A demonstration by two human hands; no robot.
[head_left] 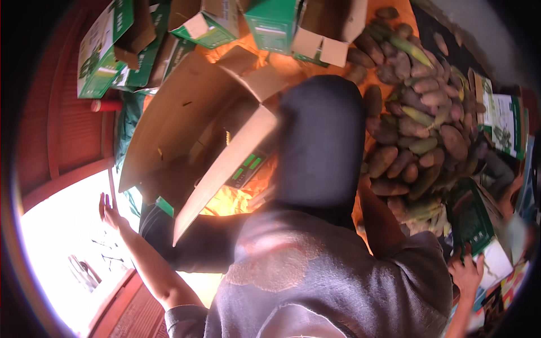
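My left hand [111,215] is raised at the left, fingers stretched out, with nothing in it. It is nearest the lower left corner of a large open cardboard box [180,107], whose brown inside faces up. Beyond the box's near flap shows a digital scale [246,170] with green displays. My right forearm [383,217] reaches forward beside my dark-clothed knee [321,141]. At its end my right hand is mostly hidden at the knee, near a heap of sweet potatoes [442,93]; its fingers do not show.
Ears of corn [417,115] in green husks lie among the sweet potatoes on an orange sheet [242,50]. Green and white cartons [273,25] stand at the back. At the right, another person's hand [468,275] touches a green and white carton [473,219]. A red wooden panel [67,107] rises at left.
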